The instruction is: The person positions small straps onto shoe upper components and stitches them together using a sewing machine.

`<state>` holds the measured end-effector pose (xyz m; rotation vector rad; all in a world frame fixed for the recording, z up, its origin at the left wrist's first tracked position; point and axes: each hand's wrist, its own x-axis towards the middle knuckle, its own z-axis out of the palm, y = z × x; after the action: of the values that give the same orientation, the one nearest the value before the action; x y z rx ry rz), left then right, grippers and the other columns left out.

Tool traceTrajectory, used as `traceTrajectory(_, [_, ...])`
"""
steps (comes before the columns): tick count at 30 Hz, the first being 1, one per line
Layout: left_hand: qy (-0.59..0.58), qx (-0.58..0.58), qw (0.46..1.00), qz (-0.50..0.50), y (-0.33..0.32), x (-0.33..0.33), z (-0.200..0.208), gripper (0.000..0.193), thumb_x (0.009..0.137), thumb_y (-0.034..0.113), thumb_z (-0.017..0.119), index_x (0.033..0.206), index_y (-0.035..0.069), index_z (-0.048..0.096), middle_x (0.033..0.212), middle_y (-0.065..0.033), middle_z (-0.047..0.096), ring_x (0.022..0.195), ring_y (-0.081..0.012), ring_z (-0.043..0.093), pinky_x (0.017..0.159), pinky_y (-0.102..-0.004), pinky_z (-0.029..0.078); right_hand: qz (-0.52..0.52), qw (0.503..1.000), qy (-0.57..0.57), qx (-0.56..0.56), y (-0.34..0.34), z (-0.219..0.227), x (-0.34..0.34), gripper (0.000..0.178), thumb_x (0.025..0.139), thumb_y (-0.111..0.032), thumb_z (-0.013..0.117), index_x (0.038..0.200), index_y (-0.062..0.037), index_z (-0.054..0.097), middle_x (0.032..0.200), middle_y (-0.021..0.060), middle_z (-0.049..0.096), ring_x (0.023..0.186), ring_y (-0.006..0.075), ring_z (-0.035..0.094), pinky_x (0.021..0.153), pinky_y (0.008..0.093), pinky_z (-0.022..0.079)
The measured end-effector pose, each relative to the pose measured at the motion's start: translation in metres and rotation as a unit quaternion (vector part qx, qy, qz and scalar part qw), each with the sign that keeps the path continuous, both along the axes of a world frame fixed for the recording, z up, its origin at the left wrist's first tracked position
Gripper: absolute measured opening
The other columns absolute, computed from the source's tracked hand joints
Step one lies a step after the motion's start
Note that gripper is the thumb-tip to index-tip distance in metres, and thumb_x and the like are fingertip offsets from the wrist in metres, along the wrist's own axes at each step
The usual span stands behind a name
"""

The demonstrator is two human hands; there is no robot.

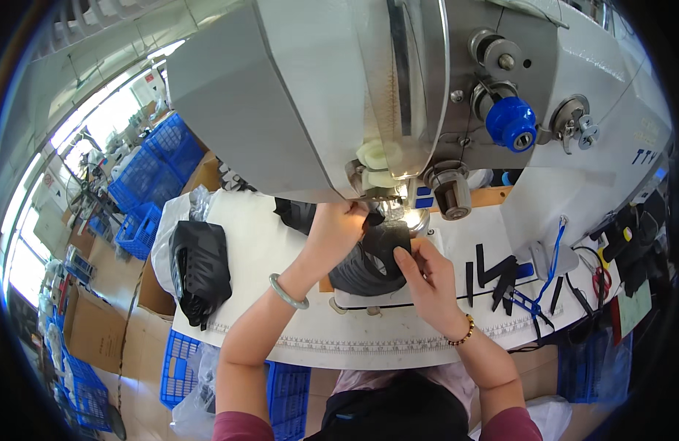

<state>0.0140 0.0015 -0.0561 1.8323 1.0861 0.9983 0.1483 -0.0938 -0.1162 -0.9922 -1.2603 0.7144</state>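
A black shoe upper (361, 275) lies under the lit needle area of a large grey-white sewing machine (310, 95). My left hand (338, 234) is closed at the upper's far left edge, close beside the needle; its fingertips are partly hidden. Nearer to me and to the right, my right hand (433, 285) pinches the upper's edge between thumb and fingers. Another dark piece (295, 214) shows behind my left hand. Blue-handled nippers (529, 303) and several black strips (505, 283) lie on the white table (280, 316), right of my right hand.
Stacked black shoe uppers (198, 268) sit at the table's left end. Red-handled scissors (602, 283) lie at the far right. A ruler strip (339, 345) follows the table's near edge. Blue crates (288, 400) stand below, with more crates (155, 162) and a cardboard box (93, 331) to the left.
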Motion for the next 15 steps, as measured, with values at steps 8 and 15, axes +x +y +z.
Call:
traceTrajectory(8, [0.062,0.065,0.993,-0.077,0.016,0.001,0.004,0.012,0.08,0.002,0.051,0.07,-0.002,0.056,0.061,-0.0042,0.055,0.051,-0.0098,0.051,0.045,-0.0238,0.039,-0.027,1.0,0.006,-0.012,0.006,-0.006,0.005,0.012,0.088,-0.011,0.058,0.085,-0.0011,0.054,0.058,0.0002,0.043,0.05,0.0036,0.037,0.045,0.0215,0.03])
traceTrajectory(15, [-0.011,0.293,0.956,-0.01,-0.015,-0.042,-0.03,0.021,0.079,0.018,0.065,0.089,0.004,0.054,0.081,-0.0068,0.06,0.073,-0.0174,0.056,0.067,-0.0301,0.042,-0.238,0.924,-0.299,-0.023,-0.022,-0.03,0.063,0.011,0.08,-0.01,0.062,0.087,-0.0032,0.057,0.079,0.0111,0.059,0.061,0.0269,0.059,0.054,0.0345,0.047])
